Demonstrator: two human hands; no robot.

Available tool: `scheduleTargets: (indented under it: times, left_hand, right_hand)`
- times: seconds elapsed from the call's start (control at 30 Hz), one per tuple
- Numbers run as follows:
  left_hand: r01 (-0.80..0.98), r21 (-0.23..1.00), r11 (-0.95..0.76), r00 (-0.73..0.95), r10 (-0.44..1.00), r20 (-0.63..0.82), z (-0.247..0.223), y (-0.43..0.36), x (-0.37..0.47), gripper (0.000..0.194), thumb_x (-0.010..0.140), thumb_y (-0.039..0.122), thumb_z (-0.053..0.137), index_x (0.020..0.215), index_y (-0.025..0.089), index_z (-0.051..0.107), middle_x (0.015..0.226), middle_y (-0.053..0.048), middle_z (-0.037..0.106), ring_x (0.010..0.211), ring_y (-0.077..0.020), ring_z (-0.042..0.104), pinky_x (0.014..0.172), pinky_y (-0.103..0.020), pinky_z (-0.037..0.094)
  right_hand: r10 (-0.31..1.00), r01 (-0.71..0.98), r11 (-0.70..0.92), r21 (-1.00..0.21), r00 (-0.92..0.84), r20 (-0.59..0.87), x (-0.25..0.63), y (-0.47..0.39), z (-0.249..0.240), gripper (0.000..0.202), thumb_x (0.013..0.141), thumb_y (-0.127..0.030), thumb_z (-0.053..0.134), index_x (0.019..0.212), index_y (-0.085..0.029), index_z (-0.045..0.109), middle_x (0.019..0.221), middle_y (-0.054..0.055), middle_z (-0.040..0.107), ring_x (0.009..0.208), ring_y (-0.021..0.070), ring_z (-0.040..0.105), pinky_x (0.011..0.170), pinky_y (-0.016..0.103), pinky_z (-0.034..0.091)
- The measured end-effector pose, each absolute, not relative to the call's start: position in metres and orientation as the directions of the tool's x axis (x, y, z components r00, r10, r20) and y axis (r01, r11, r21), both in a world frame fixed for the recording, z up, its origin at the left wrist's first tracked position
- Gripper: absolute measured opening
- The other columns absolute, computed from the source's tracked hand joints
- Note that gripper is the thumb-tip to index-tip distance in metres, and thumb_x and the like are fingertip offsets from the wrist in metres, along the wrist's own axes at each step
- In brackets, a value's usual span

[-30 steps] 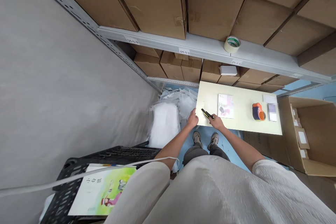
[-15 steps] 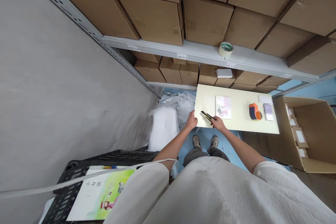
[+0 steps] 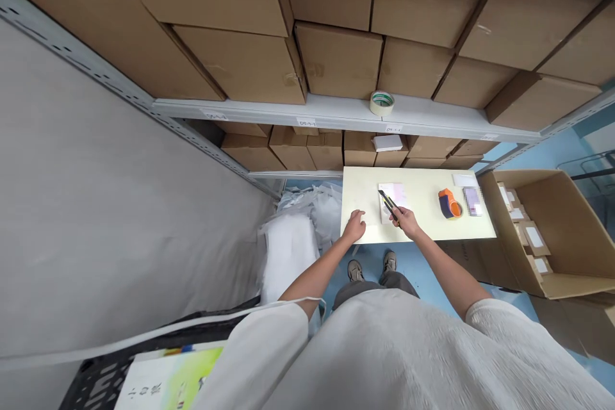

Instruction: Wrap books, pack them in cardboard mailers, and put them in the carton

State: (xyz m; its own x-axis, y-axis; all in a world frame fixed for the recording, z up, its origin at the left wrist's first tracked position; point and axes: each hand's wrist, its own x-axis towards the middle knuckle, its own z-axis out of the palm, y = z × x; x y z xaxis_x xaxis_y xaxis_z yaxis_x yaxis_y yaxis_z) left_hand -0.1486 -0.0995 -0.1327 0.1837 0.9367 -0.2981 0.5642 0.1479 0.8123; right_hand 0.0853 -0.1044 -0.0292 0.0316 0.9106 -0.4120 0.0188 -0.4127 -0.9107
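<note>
My right hand (image 3: pixel 405 221) is closed round a black and yellow utility knife (image 3: pixel 388 201), which it holds over a pink and white booklet (image 3: pixel 396 192). The booklet lies on a pale yellow tabletop (image 3: pixel 423 230) and is partly covered by the knife and fingers. At the table's left end, my left hand (image 3: pixel 354 226) rests on the surface with its fingers apart and nothing in them. An orange and purple tape dispenser (image 3: pixel 450 204) stands to the right of the booklet, beside a small purple pack (image 3: pixel 472 201) and a white card (image 3: pixel 465 180).
Shelves of brown boxes (image 3: pixel 336 61) rise behind the table, with a tape roll (image 3: pixel 382 103) on the shelf edge. An open carton (image 3: pixel 567 224) stands right, white packing material (image 3: pixel 289 253) left. A black crate (image 3: pixel 96 384) holding a picture book (image 3: pixel 168 378) is lower left.
The view has shifted. My right hand has brought the knife from left of the booklet to above it. My left hand has moved from the table's edge onto its top, and its fingers have spread.
</note>
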Motion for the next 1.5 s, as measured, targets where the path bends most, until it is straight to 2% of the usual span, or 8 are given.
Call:
scheduleTargets:
  times: [0.3,0.5,0.6,0.77,0.93,1.07,1.37,1.5]
  left_hand:
    - [0.584,0.808,0.08,0.275,0.917,-0.289,-0.122,-0.07,-0.102,0.049,0.087,0.01,0.056,0.134,0.018,0.067,0.156,-0.016,0.054,0.145,-0.0272,0.058,0.128,-0.042,0.042]
    - [0.602,0.798,0.014,0.335,0.903,-0.268,-0.113,-0.041,-0.06,0.046,0.087,0.012,0.057,0.131,0.019,0.07,0.144,-0.014,0.067,0.145,-0.0278,0.058,0.128,-0.044,0.042]
    - [0.631,0.776,0.019,0.353,0.883,-0.309,-0.112,-0.029,-0.038,0.046,0.088,0.014,0.059,0.133,0.019,0.069,0.146,-0.014,0.067,0.142,-0.0284,0.061,0.127,-0.044,0.043]
    - [0.706,0.706,0.047,0.348,0.846,-0.404,-0.114,-0.013,-0.009,0.048,0.091,0.017,0.059,0.138,0.017,0.067,0.152,-0.016,0.064,0.144,-0.0304,0.059,0.125,-0.046,0.043]
    - [0.73,0.679,0.082,0.319,0.837,-0.444,-0.117,-0.005,0.01,0.047,0.091,0.021,0.06,0.137,0.019,0.067,0.152,-0.016,0.064,0.143,-0.0317,0.06,0.122,-0.045,0.045]
    - [0.741,0.661,0.12,0.275,0.844,-0.461,-0.119,-0.002,0.019,0.046,0.09,0.022,0.059,0.135,0.018,0.068,0.152,-0.017,0.064,0.142,-0.0323,0.06,0.122,-0.046,0.045]
    - [0.745,0.645,0.173,0.215,0.852,-0.477,-0.118,-0.003,0.022,0.046,0.091,0.019,0.059,0.135,0.016,0.068,0.152,-0.018,0.064,0.142,-0.0316,0.061,0.122,-0.045,0.045]
    - [0.726,0.662,0.185,0.193,0.869,-0.455,-0.119,-0.01,0.018,0.045,0.091,0.018,0.06,0.135,0.018,0.069,0.151,-0.016,0.064,0.144,-0.0312,0.059,0.122,-0.045,0.046]
  right_hand:
    - [0.921,-0.144,-0.378,-0.914,-0.159,-0.356,0.146,-0.088,0.008,0.05,0.075,-0.05,0.089,0.111,-0.024,0.065,0.115,0.01,0.076,0.079,0.0171,0.064,0.072,0.034,0.052]
    - [0.968,0.086,-0.25,-0.964,-0.003,-0.251,0.207,-0.042,0.045,0.048,0.097,-0.065,0.061,0.122,-0.024,0.066,0.111,0.009,0.075,0.077,0.0187,0.064,0.069,0.034,0.052]
    - [0.996,0.301,-0.072,-0.951,0.078,-0.051,0.245,-0.001,0.073,0.059,0.104,-0.068,0.047,0.138,-0.024,0.063,0.112,0.01,0.076,0.082,0.0221,0.067,0.08,0.039,0.056]
    - [0.929,0.707,0.229,-0.669,0.047,0.367,0.307,0.088,0.123,0.054,0.105,-0.061,0.05,0.143,-0.024,0.06,0.137,0.015,0.07,0.123,0.0332,0.064,0.109,0.05,0.049]
    - [0.905,0.876,0.266,-0.403,-0.082,0.418,0.349,0.174,0.147,0.037,0.103,-0.04,0.048,0.132,-0.023,0.062,0.128,0.014,0.071,0.121,0.0344,0.059,0.115,0.056,0.037]
    - [0.909,0.897,0.313,-0.312,-0.188,0.372,0.361,0.211,0.142,0.032,0.098,-0.029,0.047,0.126,-0.024,0.061,0.124,0.014,0.072,0.122,0.0342,0.058,0.115,0.059,0.034]
    - [0.874,0.84,0.398,-0.369,-0.225,0.431,0.358,0.205,0.138,0.034,0.1,-0.028,0.049,0.127,-0.024,0.069,0.145,0.016,0.066,0.138,0.036,0.054,0.12,0.062,0.032]
    - [0.846,0.698,0.502,-0.511,-0.273,0.457,0.331,0.168,0.131,0.032,0.106,-0.035,0.047,0.121,-0.025,0.073,0.14,0.014,0.069,0.135,0.0337,0.058,0.116,0.055,0.042]
